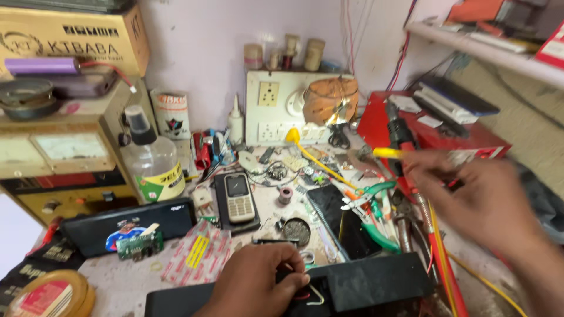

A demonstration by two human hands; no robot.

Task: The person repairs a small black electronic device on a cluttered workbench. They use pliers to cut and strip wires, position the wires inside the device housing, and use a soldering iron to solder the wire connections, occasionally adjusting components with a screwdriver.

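The left hand [258, 279] rests at the near bench [123, 279] edge, fingers [296, 271] curled and pinching a small part against the black box [376, 285]. The right hand [476, 202], blurred, hovers over the tool clutter, fingertips pinching a yellow-handled tool [389, 152]. Pliers [367, 196] and a dark phone [346, 220] crowd the space between; little bare room.

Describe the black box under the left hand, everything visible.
The black box is a long, flat-topped matte block, plastic by the look, lying level across the near edge of the cluttered bench. Its lower side is cut off by the frame. The left hand rests on its left half, fingers curled at a bent metal wire clip near the middle, with a bit of red beside it. The right end sits beside red and yellow wires. Nothing shows whether it opens.
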